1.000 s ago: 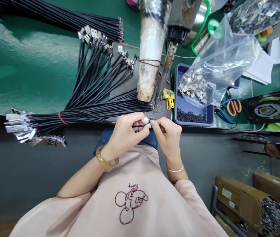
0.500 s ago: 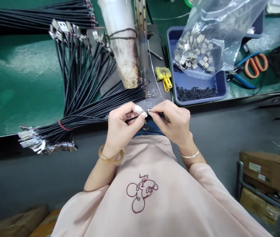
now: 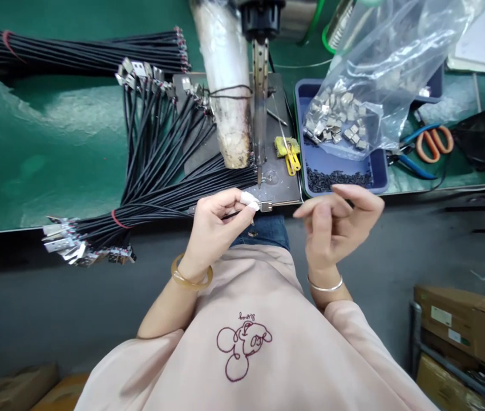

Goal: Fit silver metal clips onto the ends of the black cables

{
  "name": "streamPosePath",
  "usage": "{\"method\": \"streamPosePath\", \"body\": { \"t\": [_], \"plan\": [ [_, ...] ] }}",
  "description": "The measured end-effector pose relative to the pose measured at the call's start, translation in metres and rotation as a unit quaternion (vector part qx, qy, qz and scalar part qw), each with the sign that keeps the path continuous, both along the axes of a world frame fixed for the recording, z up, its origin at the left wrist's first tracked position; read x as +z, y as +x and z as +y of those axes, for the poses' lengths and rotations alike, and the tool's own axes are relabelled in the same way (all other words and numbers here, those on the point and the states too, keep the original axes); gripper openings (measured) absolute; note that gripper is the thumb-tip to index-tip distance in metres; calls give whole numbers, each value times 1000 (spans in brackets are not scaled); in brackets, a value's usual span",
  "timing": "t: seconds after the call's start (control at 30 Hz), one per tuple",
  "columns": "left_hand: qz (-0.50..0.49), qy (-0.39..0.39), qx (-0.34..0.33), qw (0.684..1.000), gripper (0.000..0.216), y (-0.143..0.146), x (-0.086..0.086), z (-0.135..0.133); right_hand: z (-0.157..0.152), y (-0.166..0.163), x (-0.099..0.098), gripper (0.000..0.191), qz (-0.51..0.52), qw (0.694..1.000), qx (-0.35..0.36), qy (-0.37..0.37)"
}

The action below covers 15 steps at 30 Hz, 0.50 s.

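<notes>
My left hand pinches the end of a black wire that carries a small metal clip, just below the tip of the vertical soldering tool. A taped fingertip presses the wire. To the right, my right hand hovers free of the clip, fingers loosely spread and curled, with nothing in them. It sits just below the blue tray. A fanned bundle of black wires tied with a red band lies to the left on the green mat.
A clear bag of metal clips rests in the blue tray over small black parts. A yellow clip, orange-handled scissors and blue-handled pliers lie nearby. A second wire bundle crosses the top left. Cardboard boxes stand at lower right.
My right hand has let go of the clip and drawn away to the right, opening. My left hand still holds the wire, with the clip on its end.
</notes>
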<state>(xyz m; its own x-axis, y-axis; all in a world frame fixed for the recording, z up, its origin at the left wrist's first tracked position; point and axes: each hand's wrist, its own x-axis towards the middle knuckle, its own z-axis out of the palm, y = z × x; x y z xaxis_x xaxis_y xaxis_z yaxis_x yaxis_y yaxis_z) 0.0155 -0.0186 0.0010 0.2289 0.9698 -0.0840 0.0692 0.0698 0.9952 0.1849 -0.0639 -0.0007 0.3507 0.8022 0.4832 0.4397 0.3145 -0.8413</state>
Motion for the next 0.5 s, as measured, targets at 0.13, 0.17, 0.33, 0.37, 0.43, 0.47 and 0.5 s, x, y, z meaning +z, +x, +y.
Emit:
{"method": "streamPosePath", "body": {
  "t": [0.13,0.17,0.33,0.37,0.43,0.47,0.5],
  "plan": [
    [-6,13,16,1000,9,4,0,2,1,1,-1,12,-33,999,25,-24],
    [-4,17,19,1000,10,6,0,2,3,0,-2,10,-44,997,49,-31],
    [12,42,41,998,11,12,0,3,15,-6,-6,7,-16,986,139,-92],
    [13,43,49,998,10,13,0,4,18,-7,-7,7,-5,985,143,-100],
    [13,43,67,997,9,16,0,4,21,-7,-7,7,2,983,147,-109],
    [15,45,76,996,9,17,-1,4,23,-7,-7,8,2,983,148,-113],
    [18,46,82,995,9,18,-1,4,24,-6,-6,8,-1,982,148,-117]
  ]
}}
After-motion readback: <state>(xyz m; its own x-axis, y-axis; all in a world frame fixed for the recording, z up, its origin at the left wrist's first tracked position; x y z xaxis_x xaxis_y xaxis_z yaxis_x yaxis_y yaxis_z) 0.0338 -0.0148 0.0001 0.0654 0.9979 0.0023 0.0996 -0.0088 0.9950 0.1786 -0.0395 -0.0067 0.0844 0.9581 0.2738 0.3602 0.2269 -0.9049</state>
